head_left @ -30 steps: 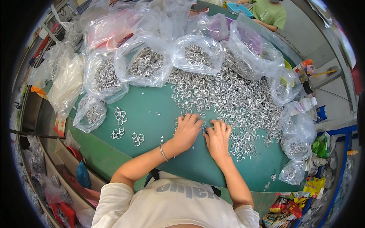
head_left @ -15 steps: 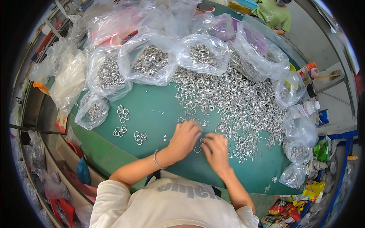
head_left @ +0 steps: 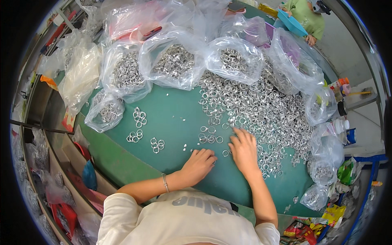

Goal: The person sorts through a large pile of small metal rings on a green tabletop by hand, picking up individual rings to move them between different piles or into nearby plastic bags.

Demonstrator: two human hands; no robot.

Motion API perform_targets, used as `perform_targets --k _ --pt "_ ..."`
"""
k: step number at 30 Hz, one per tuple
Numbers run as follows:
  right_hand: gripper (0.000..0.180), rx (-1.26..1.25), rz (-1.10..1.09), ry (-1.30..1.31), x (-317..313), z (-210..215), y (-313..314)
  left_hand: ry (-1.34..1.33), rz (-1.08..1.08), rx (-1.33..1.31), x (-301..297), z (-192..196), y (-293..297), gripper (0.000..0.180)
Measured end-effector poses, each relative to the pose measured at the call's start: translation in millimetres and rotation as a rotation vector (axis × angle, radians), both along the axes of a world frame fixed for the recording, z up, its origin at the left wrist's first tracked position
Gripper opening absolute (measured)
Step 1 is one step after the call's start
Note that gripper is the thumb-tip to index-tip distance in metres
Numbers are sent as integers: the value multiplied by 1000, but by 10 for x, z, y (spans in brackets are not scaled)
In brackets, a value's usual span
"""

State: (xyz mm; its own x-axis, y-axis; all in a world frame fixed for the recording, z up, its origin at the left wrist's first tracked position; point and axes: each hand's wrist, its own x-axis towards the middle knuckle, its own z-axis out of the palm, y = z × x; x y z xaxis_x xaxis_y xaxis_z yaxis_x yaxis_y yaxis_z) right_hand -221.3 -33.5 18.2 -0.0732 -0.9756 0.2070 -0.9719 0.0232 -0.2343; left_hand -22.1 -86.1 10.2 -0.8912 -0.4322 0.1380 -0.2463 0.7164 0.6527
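Note:
A broad heap of silver metal rings (head_left: 277,118) spreads over the green tabletop. My left hand (head_left: 199,165) rests low near the table's front, fingers curled in; a small bit of metal seems to show at its fingertips, too small to be sure of. My right hand (head_left: 245,153) lies at the heap's left edge, fingers stretched forward and touching rings there. Several loose rings (head_left: 210,134) lie left of its fingertips, and a single ring (head_left: 225,153) sits beside its thumb. Farther left are small ring groups: one upper (head_left: 139,116), one lower (head_left: 134,136), one nearer me (head_left: 157,145).
Open clear plastic bags of rings (head_left: 173,61) line the far edge. A smaller bag (head_left: 105,112) stands at left, more bags (head_left: 322,169) at right. Compartments (head_left: 53,167) flank the left side. Beyond the table, a person in green (head_left: 306,16) holds a blue basin (head_left: 292,23).
My hands have parted: the left drew back toward me, the right moved forward to the heap's edge. The view shifted slightly. The person beyond now has a blue basin in hand.

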Motion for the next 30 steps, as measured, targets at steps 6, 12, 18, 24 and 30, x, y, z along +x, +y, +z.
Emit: perform_targets --k 6,12,18,24,30 --pt "16 -128 -130 -176 -1 87 -207 61 -22 -27 -40 -85 117 27" --pt "15 -163 15 -64 99 -150 -599 42 -39 -63 -54 -146 144 27" --pt "24 -99 -247 -95 1 -49 -302 36 -21 -49 16 -169 145 28" --pt "42 23 302 -225 337 -23 -448 58 -61 -16 -46 -164 222 30" --pt "29 -9 116 -53 -82 -162 -40 78 -10 15 53 -114 134 27"
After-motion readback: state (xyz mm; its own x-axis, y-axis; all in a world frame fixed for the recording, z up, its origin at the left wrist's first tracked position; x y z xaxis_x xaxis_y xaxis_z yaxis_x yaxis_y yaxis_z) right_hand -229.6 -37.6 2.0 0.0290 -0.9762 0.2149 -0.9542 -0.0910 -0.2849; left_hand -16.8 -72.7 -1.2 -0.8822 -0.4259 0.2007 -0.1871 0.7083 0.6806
